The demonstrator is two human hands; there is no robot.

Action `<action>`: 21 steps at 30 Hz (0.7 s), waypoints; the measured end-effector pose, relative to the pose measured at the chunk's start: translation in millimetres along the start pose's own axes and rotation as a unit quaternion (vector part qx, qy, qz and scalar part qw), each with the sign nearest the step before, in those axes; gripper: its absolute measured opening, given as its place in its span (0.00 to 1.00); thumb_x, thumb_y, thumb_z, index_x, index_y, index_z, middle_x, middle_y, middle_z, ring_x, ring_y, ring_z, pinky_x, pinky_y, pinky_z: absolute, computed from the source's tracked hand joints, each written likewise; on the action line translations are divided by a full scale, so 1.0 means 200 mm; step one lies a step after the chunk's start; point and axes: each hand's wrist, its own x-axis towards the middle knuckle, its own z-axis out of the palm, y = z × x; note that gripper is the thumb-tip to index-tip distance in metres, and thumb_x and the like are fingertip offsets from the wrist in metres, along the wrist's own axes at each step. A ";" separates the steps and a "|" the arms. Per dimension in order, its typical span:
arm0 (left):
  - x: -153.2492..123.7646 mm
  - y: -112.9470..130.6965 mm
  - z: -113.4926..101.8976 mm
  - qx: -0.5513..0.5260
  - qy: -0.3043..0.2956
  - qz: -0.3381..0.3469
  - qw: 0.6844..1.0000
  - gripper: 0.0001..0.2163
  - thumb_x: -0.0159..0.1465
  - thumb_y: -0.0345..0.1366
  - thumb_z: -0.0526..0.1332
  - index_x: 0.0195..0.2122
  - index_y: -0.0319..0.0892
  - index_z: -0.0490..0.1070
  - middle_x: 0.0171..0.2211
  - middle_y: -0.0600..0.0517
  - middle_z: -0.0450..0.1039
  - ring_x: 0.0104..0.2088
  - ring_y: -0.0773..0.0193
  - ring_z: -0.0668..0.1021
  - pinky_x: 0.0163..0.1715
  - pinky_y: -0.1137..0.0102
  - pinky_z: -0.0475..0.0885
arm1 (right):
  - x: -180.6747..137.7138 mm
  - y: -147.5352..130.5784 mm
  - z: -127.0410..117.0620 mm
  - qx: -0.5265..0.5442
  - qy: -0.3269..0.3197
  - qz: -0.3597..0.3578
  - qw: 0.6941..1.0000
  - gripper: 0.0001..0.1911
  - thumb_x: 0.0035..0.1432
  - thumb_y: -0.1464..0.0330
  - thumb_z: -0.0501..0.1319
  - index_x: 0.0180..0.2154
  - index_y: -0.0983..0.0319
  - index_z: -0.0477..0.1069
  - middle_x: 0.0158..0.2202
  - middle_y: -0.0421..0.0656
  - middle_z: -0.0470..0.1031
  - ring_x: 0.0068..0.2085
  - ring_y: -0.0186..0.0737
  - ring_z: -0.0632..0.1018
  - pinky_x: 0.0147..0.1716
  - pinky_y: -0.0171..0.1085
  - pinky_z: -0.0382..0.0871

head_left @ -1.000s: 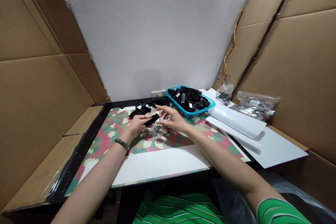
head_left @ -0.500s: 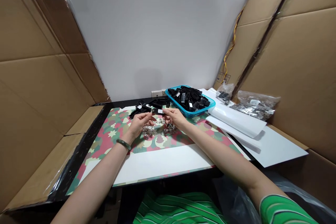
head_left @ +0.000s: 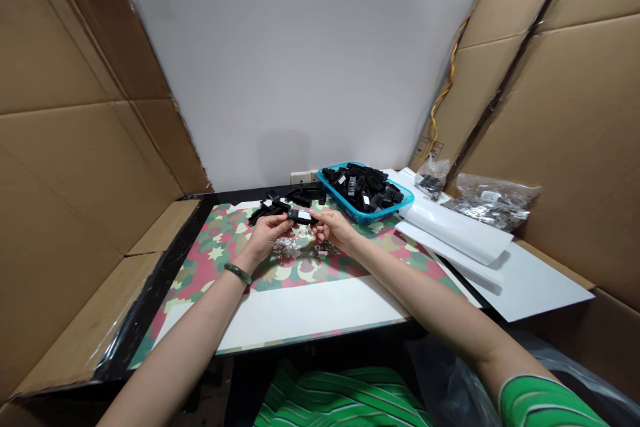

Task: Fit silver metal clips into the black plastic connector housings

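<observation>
Green striped shirt [head_left: 340, 400] at the bottom of the view, sleeve on the right arm. Left hand [head_left: 267, 237] and right hand [head_left: 335, 227] are both out over the counter [head_left: 165, 320], closed to a pinch on one black plastic connector [head_left: 301, 216]. It is held between them, roughly level, with a small white label on top, just above the mat. One green bangle [head_left: 237, 273] on the left wrist.

The counter has a black edge and a glossy patterned mat [head_left: 220, 260] in pink, green and cream, with one white strip [head_left: 300, 310] across its near part. Directly under the hands are two small heaps of silver metal parts [head_left: 287, 248], shiny and fiddly, exact count unclear. Just past the hands, loose black connectors [head_left: 273, 207] lie on the mat, several, overlapping, so no exact count.

Behind those, one blue plastic basket [head_left: 373, 217] is heaped with black connectors [head_left: 361, 187], too many to count. To the right are white sheets [head_left: 530, 280], at least two, and two clear plastic bags: a small one with black parts [head_left: 431, 177], a larger one with silver parts [head_left: 493, 203]. Corrugated cardboard panels [head_left: 85, 147] line both sides, a yellow cable [head_left: 447, 90] runs up the right, and a white wall [head_left: 280, 60] with one socket [head_left: 300, 177] stands behind.
</observation>
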 end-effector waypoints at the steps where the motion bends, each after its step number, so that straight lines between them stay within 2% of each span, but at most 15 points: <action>1: 0.00 0.00 0.00 0.000 0.000 -0.001 1.000 0.17 0.46 0.44 0.76 0.33 0.39 0.82 0.29 0.48 0.80 0.27 0.66 0.77 0.31 0.70 0.74 | 0.00 0.00 0.00 0.007 -0.003 -0.001 1.000 0.20 0.49 0.56 0.72 0.30 0.66 0.72 0.19 0.39 0.71 0.15 0.29 0.68 0.14 0.29 0.65; 3: 0.00 0.01 0.01 0.002 0.004 -0.003 1.000 0.17 0.46 0.44 0.76 0.32 0.38 0.82 0.29 0.47 0.80 0.26 0.66 0.77 0.30 0.70 0.73 | 0.00 -0.01 0.00 0.023 -0.009 0.003 1.000 0.19 0.48 0.57 0.71 0.31 0.65 0.71 0.19 0.40 0.72 0.15 0.29 0.68 0.15 0.30 0.66; 9: -0.01 0.03 0.01 -0.008 0.011 -0.010 1.000 0.17 0.45 0.44 0.77 0.32 0.38 0.81 0.29 0.46 0.80 0.29 0.63 0.78 0.30 0.69 0.74 | 0.00 -0.02 -0.01 0.019 -0.021 -0.007 1.000 0.19 0.47 0.55 0.71 0.27 0.64 0.71 0.19 0.40 0.73 0.16 0.30 0.68 0.16 0.31 0.63; 11: -0.01 0.04 0.00 -0.022 0.000 -0.015 1.000 0.17 0.47 0.44 0.76 0.33 0.37 0.81 0.31 0.45 0.80 0.31 0.61 0.79 0.32 0.68 0.75 | 0.00 -0.02 -0.01 -0.022 -0.005 -0.038 0.999 0.18 0.49 0.55 0.70 0.29 0.64 0.74 0.20 0.39 0.72 0.18 0.30 0.68 0.18 0.31 0.62; 13: -0.01 0.04 0.00 -0.041 -0.013 -0.015 0.999 0.18 0.50 0.46 0.74 0.36 0.38 0.81 0.33 0.44 0.80 0.33 0.60 0.80 0.34 0.67 0.76 | -0.01 -0.03 -0.02 -0.113 -0.004 -0.091 0.989 0.16 0.51 0.56 0.70 0.32 0.63 0.77 0.22 0.38 0.72 0.20 0.30 0.68 0.21 0.31 0.62; 15: -0.01 0.04 -0.01 -0.035 -0.010 -0.009 0.999 0.21 0.52 0.48 0.72 0.41 0.38 0.80 0.36 0.44 0.80 0.33 0.60 0.79 0.35 0.66 0.76 | -0.01 -0.05 -0.03 -0.227 -0.017 -0.158 0.961 0.15 0.54 0.57 0.68 0.36 0.62 0.79 0.27 0.40 0.75 0.25 0.32 0.71 0.25 0.32 0.63; 17: 0.00 0.02 0.00 0.000 0.020 -0.002 1.000 0.22 0.51 0.47 0.73 0.43 0.39 0.80 0.35 0.45 0.80 0.31 0.62 0.79 0.34 0.66 0.76 | -0.01 -0.06 -0.05 -0.324 -0.022 -0.210 0.922 0.15 0.57 0.58 0.66 0.42 0.60 0.79 0.34 0.42 0.78 0.31 0.35 0.74 0.29 0.34 0.65; 19: 0.01 0.01 0.01 0.041 0.058 0.005 0.997 0.22 0.48 0.46 0.75 0.42 0.39 0.80 0.34 0.47 0.80 0.29 0.64 0.78 0.34 0.66 0.76 | 0.00 -0.06 -0.08 -0.396 -0.005 -0.238 0.887 0.15 0.60 0.60 0.64 0.47 0.59 0.78 0.40 0.44 0.79 0.35 0.38 0.76 0.32 0.34 0.66; 21: 0.01 0.00 0.01 0.069 0.090 0.019 0.993 0.23 0.46 0.46 0.75 0.41 0.39 0.80 0.33 0.47 0.80 0.29 0.63 0.78 0.33 0.65 0.76 | 0.01 -0.07 -0.11 -0.465 0.025 -0.244 0.850 0.12 0.60 0.64 0.64 0.45 0.60 0.79 0.39 0.45 0.80 0.35 0.38 0.76 0.33 0.35 0.66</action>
